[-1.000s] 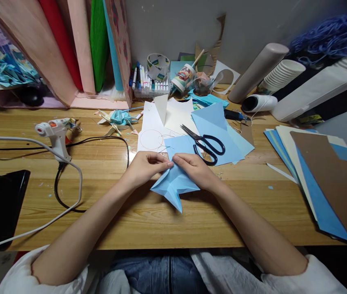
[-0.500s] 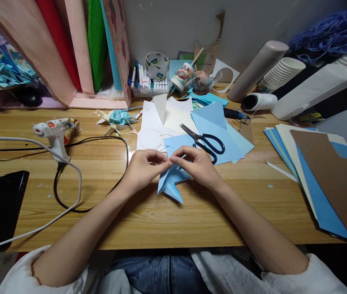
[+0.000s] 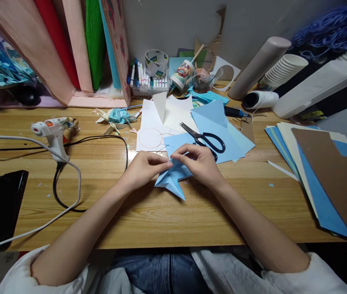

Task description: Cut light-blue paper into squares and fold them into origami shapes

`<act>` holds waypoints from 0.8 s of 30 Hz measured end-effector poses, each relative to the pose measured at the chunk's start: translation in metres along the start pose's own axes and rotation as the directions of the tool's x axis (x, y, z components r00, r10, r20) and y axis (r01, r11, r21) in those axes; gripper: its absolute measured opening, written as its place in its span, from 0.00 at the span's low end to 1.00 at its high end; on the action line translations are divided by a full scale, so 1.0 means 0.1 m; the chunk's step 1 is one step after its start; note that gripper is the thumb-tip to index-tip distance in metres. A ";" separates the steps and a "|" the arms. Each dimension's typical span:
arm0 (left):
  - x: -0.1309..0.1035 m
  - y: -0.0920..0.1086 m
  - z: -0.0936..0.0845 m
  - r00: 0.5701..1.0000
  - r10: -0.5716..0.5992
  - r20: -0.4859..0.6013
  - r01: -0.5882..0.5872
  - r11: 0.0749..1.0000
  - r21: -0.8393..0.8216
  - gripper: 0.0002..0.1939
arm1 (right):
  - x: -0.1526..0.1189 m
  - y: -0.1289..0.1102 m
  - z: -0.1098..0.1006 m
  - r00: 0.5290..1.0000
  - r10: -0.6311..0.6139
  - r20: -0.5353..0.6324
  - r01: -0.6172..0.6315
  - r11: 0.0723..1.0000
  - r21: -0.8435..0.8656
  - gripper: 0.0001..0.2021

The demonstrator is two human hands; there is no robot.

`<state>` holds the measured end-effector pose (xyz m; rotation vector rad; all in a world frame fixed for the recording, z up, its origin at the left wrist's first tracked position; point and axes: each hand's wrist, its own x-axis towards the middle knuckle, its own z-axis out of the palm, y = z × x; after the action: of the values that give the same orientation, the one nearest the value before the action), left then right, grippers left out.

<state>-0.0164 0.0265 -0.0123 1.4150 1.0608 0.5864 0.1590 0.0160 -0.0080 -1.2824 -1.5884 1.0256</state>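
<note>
A folded blue paper shape [image 3: 173, 182] with pointed tips is pinched between both hands above the wooden table. My left hand [image 3: 144, 168] grips its upper left edge between thumb and fingers. From the other side, my right hand [image 3: 196, 163] pinches the top, its fingertips close to those of the left. Just beyond the hands lie black-handled scissors [image 3: 205, 139], partly over blue paper sheets [image 3: 213, 116]. White paper [image 3: 149, 118] with a drawn circle is behind my left hand. My right hand covers part of the folded shape.
A white glue gun [image 3: 52, 134] and its cables lie on the left, near a black phone [image 3: 0, 206]. Markers [image 3: 143, 77], a tape roll [image 3: 156, 63] and a cup [image 3: 183, 74] stand at the back. Stacked papers [image 3: 323, 175] and rolls [image 3: 259, 67] are on the right.
The folded blue paper has turned a little, its lower tips shifting slightly and its left point rising. Both hands still pinch it near the same place, with the fingertips slightly moved.
</note>
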 end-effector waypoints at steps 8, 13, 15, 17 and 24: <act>0.00 0.02 0.00 1.000 0.009 -0.021 -0.009 1.000 0.007 0.13 | 0.00 -0.01 0.00 0.999 0.011 0.046 -0.012 1.000 0.008 0.06; 0.00 0.01 0.00 1.000 0.010 -0.020 -0.010 1.000 0.007 0.14 | 0.00 -0.01 0.00 0.998 0.002 0.058 0.000 0.999 -0.042 0.05; 0.00 0.00 0.00 1.000 0.012 -0.010 -0.013 1.000 -0.004 0.14 | 0.00 -0.01 0.00 0.998 -0.022 0.060 0.025 0.999 -0.047 0.05; 0.00 0.01 0.00 1.000 0.025 -0.005 -0.025 1.000 -0.008 0.14 | 0.00 -0.02 0.00 0.997 -0.041 0.064 0.044 0.998 -0.047 0.04; -0.03 0.09 0.04 0.988 0.127 -0.085 -0.120 0.989 0.081 0.12 | -0.01 -0.02 -0.02 0.993 -0.094 0.070 0.097 0.995 -0.037 0.07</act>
<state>-0.0122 0.0226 -0.0039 1.5406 1.0808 0.7120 0.1609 0.0150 -0.0057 -1.1972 -1.7137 0.9908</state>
